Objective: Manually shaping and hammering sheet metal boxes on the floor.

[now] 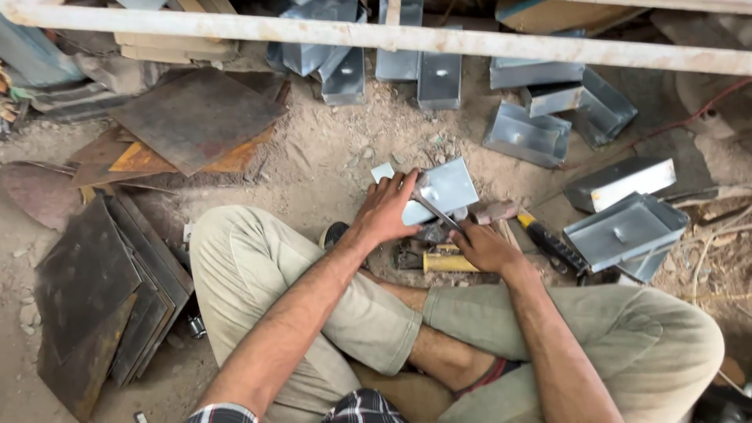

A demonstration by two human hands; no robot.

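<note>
I sit cross-legged on a dirt floor. My left hand (386, 210) presses down on a small bent sheet-metal piece (448, 186) lying on the ground in front of me. My right hand (484, 246) grips a thin metal tool (435, 210) whose tip rests on that sheet. Under my right hand lies a yellow-handled tool (446, 262). A hammer (495, 211) with a wooden handle lies just right of the sheet.
Several folded galvanised metal trays (625, 230) lie at the right and back. Rusty flat steel plates (196, 117) are stacked at the left. A black-and-yellow screwdriver (550, 243) lies at the right. A pale metal bar (376, 34) crosses the top.
</note>
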